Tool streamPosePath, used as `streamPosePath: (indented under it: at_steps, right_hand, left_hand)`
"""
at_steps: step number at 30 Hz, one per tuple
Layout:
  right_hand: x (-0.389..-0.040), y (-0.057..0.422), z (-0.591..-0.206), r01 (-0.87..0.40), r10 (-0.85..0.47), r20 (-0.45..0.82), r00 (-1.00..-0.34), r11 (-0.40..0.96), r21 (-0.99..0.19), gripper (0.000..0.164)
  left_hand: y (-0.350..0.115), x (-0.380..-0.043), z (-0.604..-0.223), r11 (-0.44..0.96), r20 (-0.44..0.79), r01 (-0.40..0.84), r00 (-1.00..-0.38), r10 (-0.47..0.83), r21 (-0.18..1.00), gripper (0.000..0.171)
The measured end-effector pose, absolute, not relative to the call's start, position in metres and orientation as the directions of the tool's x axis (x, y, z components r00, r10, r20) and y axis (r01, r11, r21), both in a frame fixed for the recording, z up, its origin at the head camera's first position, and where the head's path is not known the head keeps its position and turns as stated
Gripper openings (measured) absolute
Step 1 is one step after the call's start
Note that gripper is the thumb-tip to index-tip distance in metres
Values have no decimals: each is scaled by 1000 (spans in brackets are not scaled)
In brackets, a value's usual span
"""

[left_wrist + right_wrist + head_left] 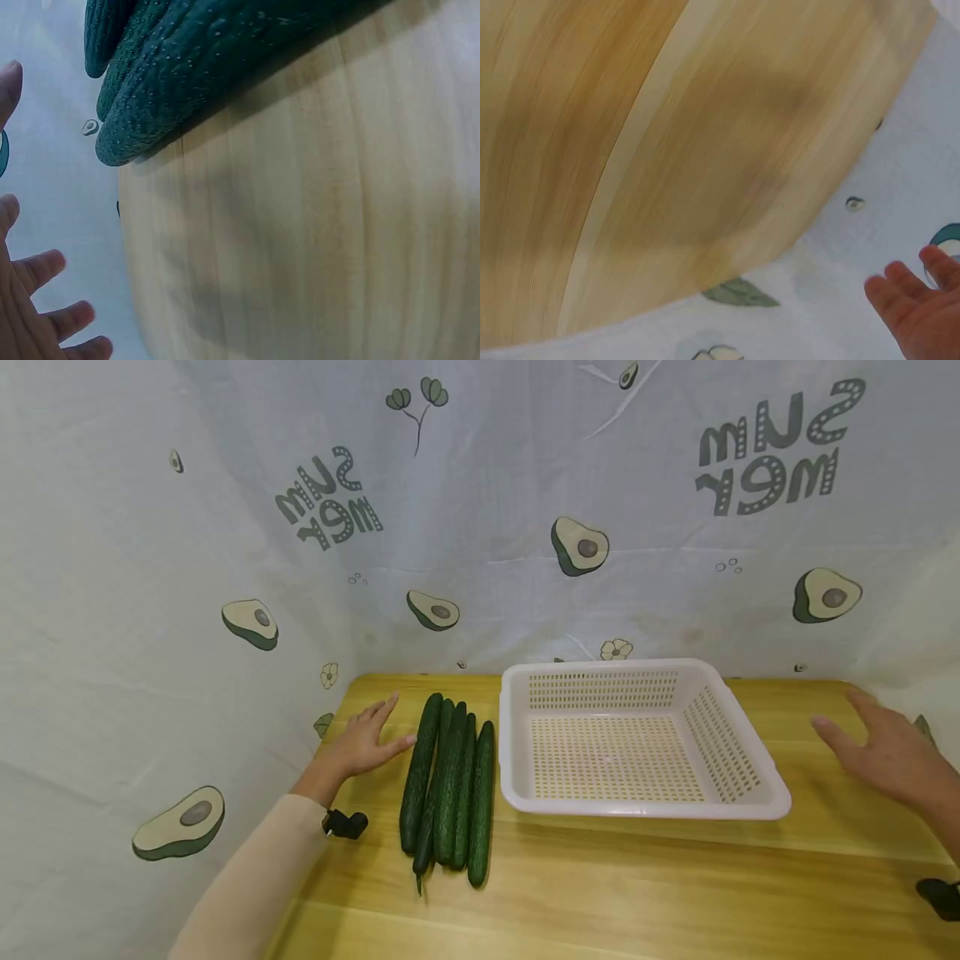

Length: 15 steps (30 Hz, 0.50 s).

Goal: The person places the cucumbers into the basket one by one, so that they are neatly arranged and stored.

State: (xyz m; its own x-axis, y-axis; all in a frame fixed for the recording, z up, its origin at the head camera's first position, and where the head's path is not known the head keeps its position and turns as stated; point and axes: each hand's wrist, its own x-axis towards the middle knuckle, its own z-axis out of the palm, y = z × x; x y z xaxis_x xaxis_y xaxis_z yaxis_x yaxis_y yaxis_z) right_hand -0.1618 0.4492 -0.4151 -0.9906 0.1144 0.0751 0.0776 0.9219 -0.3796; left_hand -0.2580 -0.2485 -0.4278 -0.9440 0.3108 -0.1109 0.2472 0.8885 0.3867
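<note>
Several long dark green cucumbers [450,785] lie side by side on the wooden table, their length running toward the back. My left hand [365,742] hovers at their left, fingers spread and thumb pointing at the leftmost cucumber [422,768]. In the left wrist view the bumpy cucumber ends [172,82] show close up, with spread fingers [71,319] at the left edge. To the right of the cucumbers stands a white plastic basket [645,808] with slotted walls and nothing in it. My right hand [892,752] is held above the table's right side, beyond the basket, holding nothing.
The wooden table [600,893] ends at the back and sides against a white cloth [487,485] printed with avocados and lettering. Bare wood lies in front of the basket and cucumbers. A small black device [345,824] is strapped to the left wrist.
</note>
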Motion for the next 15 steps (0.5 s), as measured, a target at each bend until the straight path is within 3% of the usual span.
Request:
streamPosePath:
  at_steps: [5, 11, 15]
  right_hand:
    - [-163, 433, -408, 109, 101, -45, -994, 834, -541, 79]
    - [-168, 419, -408, 70, -25, -111, -993, 639, -766, 74]
    - [-172, 408, -411, 85, -62, -150, -987, 591, -802, 74]
  left_hand:
    - [-246, -254, -434, 879, -148, 198, -947, 287, 434, 94]
    - [-243, -251, -440, 845, -166, 173, -942, 292, 506, 96]
    - [-239, -250, -446, 840, -196, 141, -940, 279, 524, 96]
